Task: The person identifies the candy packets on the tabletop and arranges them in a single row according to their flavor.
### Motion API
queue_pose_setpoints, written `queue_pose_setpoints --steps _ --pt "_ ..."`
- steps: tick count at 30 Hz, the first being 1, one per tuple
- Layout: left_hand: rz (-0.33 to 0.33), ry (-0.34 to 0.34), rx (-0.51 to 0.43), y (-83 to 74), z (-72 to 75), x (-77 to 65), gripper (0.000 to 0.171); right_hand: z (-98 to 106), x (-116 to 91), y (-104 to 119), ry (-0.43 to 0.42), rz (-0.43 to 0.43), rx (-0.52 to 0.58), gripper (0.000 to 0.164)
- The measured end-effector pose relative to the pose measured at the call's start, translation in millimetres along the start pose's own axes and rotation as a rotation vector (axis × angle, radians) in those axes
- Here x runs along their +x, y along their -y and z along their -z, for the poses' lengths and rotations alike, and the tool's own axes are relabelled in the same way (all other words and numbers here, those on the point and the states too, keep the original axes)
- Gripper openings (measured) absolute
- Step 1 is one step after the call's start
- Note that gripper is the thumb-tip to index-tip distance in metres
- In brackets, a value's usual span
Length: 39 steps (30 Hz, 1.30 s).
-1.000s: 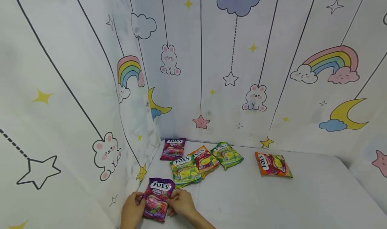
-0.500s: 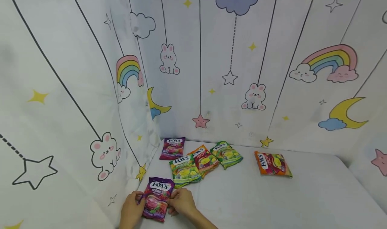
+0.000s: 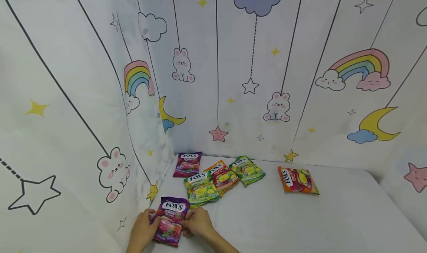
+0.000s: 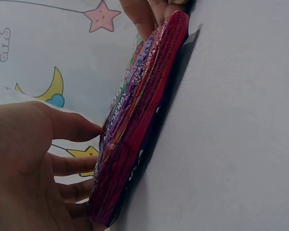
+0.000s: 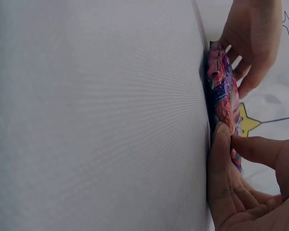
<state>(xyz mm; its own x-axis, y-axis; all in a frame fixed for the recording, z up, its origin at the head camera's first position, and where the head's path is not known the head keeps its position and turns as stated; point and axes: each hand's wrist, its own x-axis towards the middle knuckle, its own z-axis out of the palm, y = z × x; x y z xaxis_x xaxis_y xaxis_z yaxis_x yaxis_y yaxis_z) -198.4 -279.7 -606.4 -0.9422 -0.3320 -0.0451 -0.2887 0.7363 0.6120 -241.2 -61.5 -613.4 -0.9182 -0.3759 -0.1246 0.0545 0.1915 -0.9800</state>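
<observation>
A purple Fox's Berries candy bag (image 3: 171, 220) lies face up at the near left of the white table, between both hands. The left hand (image 3: 143, 229) holds its left edge; in the left wrist view that hand's thumb (image 4: 79, 127) presses on the bag's front and the fingers reach round its side. Thumb and forefinger of the right hand (image 3: 199, 222) pinch the opposite edge, and in the right wrist view the other fingers (image 5: 226, 192) lie low by the table. The bag's underside is hidden.
Beyond the hands lie a second purple bag (image 3: 187, 164), a green bag (image 3: 201, 189) overlapping an orange bag (image 3: 224, 177), and another green bag (image 3: 247, 170). One more orange bag (image 3: 298, 180) lies apart to the right. Printed cloth walls (image 3: 200, 108) border the table (image 3: 283, 223).
The head view has turned slightly, so the whole scene sits a little further left. Both hands keep their hold on the purple candy bag, which stays in about the same place.
</observation>
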Motion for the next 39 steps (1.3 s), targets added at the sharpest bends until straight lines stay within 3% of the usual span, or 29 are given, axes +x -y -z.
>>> queue_pose_setpoints --steps 7,17,28,39 --pt "0.045 0.079 0.017 -5.7 4.4 5.4 0.05 -1.7 2.1 0.1 -0.015 -0.023 -0.01 0.017" --pt "-0.029 0.114 0.063 -11.8 14.9 5.0 0.048 -0.9 3.9 4.5 0.009 -0.058 -0.046 0.017" --pt "-0.008 0.176 0.068 -14.9 19.0 6.8 0.048 0.5 1.9 3.0 0.025 -0.076 -0.059 0.017" --pt "-0.057 0.188 0.079 -11.0 20.2 12.4 0.052 2.6 0.8 5.3 0.037 -0.072 -0.038 0.015"
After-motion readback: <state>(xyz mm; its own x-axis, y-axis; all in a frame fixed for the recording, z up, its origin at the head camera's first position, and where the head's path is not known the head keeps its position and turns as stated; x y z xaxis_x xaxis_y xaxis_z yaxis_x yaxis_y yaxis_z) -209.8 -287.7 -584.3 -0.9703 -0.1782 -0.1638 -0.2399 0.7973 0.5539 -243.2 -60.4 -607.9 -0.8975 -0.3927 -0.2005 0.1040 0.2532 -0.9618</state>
